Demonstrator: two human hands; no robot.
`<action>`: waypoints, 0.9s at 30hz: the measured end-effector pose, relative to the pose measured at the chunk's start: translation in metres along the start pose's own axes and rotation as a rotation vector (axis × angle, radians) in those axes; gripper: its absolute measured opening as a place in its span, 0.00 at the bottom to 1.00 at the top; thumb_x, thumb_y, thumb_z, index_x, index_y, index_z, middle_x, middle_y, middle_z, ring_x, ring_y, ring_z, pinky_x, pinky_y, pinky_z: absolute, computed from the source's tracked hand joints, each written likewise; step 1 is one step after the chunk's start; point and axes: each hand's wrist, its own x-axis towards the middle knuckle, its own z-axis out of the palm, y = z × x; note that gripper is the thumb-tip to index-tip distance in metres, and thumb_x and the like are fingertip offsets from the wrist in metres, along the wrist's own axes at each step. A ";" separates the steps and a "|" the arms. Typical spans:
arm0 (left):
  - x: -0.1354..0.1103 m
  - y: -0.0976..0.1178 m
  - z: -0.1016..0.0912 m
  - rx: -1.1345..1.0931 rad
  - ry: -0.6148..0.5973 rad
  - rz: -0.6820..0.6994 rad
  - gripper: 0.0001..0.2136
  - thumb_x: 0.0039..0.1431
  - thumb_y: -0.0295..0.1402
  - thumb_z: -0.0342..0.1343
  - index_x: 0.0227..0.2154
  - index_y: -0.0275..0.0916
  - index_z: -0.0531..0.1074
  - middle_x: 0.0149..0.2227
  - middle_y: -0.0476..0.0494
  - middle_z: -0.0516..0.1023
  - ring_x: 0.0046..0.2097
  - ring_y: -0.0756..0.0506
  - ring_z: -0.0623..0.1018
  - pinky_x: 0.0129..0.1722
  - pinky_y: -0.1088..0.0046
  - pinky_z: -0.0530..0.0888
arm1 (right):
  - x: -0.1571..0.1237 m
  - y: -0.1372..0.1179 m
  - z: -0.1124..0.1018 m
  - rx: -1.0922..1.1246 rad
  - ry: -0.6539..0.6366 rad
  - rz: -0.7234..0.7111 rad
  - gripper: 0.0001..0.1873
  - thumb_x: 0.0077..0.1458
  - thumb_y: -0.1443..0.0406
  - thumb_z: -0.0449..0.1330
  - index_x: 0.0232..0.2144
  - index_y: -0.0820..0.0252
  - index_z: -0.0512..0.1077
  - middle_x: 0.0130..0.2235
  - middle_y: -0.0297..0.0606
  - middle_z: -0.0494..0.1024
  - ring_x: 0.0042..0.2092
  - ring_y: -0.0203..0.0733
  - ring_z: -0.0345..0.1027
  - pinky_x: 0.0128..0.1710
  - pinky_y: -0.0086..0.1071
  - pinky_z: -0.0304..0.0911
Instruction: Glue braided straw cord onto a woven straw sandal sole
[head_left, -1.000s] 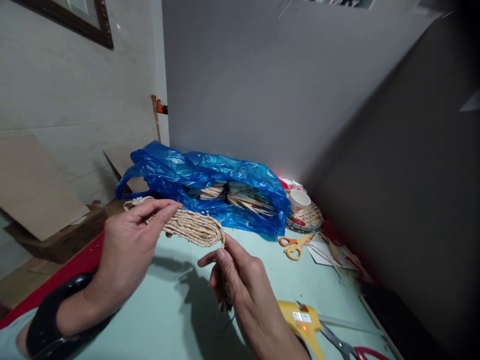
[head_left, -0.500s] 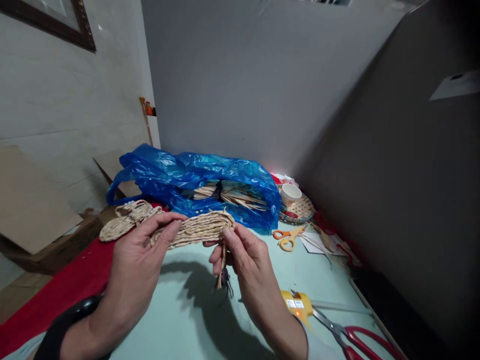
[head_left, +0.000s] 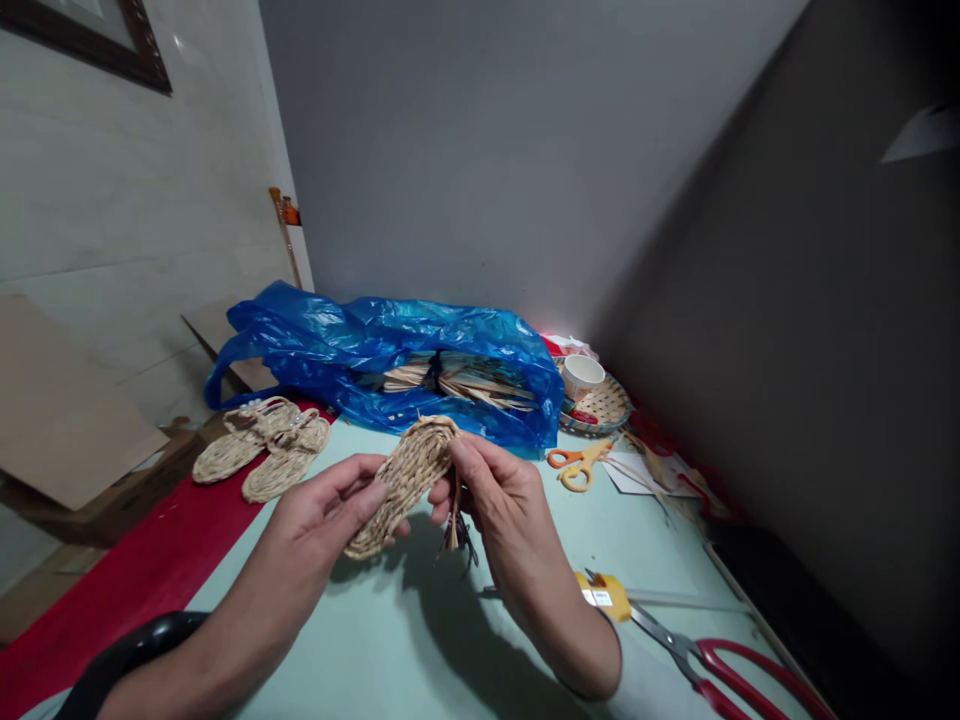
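Note:
Both hands hold a woven straw sandal sole (head_left: 411,468) above the pale green tabletop, tilted so its braided face shows. My left hand (head_left: 334,515) grips the lower left side, thumb on top and fingers beneath. At the upper right end, my right hand (head_left: 499,490) pinches the edge between thumb and fingers. Below that hand hangs a short braided straw tail with loose dark threads (head_left: 457,535). A pair of finished straw sandals (head_left: 281,450) with pale beads on the straps lies on the left, on red cloth and the table edge.
A blue plastic bag (head_left: 337,340) holding straw bundles (head_left: 480,380) lies at the back. Beside it sits a woven basket (head_left: 611,405) with a white cup (head_left: 583,375). Orange-handled scissors (head_left: 577,465), a yellow glue gun (head_left: 611,597) and red-handled scissors (head_left: 720,660) lie to the right.
The sole has turned from nearly edge-on to show its flat face, and its left end has dropped toward me. My left hand has moved right and down, uncovering the sandals.

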 end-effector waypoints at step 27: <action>-0.010 -0.012 0.011 0.039 0.012 -0.007 0.13 0.53 0.45 0.70 0.36 0.43 0.82 0.38 0.45 0.88 0.40 0.42 0.83 0.43 0.74 0.79 | -0.002 0.014 -0.001 0.073 -0.089 -0.015 0.18 0.62 0.64 0.62 0.52 0.49 0.83 0.51 0.36 0.85 0.51 0.47 0.73 0.55 0.41 0.63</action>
